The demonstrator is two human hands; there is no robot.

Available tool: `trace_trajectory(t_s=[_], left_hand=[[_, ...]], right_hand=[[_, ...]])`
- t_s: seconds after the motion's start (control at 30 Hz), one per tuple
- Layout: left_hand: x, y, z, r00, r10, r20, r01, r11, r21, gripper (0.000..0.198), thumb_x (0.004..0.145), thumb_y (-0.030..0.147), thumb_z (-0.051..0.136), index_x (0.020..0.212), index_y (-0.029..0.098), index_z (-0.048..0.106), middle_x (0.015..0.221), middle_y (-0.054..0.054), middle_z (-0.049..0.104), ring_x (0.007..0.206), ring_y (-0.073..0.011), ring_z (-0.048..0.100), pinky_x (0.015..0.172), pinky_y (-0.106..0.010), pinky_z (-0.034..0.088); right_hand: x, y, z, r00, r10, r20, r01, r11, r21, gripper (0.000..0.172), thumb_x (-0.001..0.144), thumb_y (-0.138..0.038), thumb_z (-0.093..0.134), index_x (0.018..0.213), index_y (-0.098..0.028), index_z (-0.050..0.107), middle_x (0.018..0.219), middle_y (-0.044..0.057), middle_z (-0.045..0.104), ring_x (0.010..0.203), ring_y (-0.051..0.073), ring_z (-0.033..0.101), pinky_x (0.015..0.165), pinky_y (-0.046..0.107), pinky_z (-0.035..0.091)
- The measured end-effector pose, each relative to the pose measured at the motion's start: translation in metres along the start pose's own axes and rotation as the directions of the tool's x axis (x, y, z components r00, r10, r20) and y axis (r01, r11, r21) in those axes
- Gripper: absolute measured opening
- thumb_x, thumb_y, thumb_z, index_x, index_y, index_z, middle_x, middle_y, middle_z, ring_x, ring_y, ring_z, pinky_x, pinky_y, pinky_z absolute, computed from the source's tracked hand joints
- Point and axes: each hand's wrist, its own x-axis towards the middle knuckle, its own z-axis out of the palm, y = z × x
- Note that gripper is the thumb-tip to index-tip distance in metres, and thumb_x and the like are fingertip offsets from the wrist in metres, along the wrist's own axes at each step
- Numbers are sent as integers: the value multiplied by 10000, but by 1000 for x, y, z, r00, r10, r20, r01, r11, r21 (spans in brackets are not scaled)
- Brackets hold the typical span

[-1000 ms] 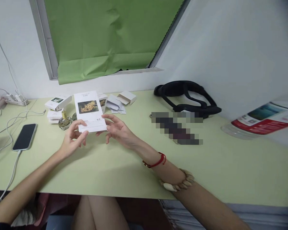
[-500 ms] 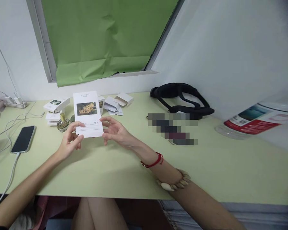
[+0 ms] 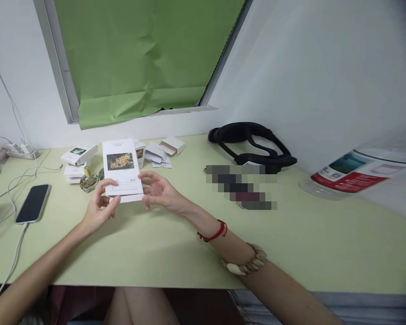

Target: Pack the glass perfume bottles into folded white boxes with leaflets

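A flat white carton (image 3: 121,167) printed with yellow flowers stands upright above the pale green desk (image 3: 196,243). My left hand (image 3: 99,207) pinches its lower left corner between thumb and fingers. My right hand (image 3: 159,193) touches the lower right edge, its fingers spread. A small round glass perfume bottle (image 3: 87,180) with a gold cap sits just left of the carton, beside closed white boxes (image 3: 78,154). More flattened white cartons (image 3: 160,151) lie behind the held one.
A phone (image 3: 33,203) on a white cable lies at the left, with a power strip (image 3: 19,152) at the back left. A black strap headset (image 3: 253,143) rests at the back right. A large clear bottle (image 3: 362,171) with a red label lies at the far right.
The carton and both hands have drifted slightly left and lower in view as the camera tilted. The grip on the carton is unchanged.
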Motion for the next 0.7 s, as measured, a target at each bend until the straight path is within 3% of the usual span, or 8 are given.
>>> trace_trajectory(t_s=[0.37,0.7], left_hand=[[-1,-1,-3,1000,-9,7,9,999,32,310,902,455,555,1088,231,448,829,52,464,393,-2,503,354,-131,419],[0,-2,-2,1000,11,-4,-10,999,46,320,898,469,550,1088,245,422,937,34,450,420,28,453,352,-118,401]], right_hand=[[2,0,0,1000,-24,-12,24,1000,-13,504,717,-300,827,1107,-248,512,1128,62,588,871,160,653,457,157,540],[2,1,4,999,0,-32,-1,1000,-26,542,691,-318,845,1102,-238,501,1178,79,548,850,142,642,471,150,544]])
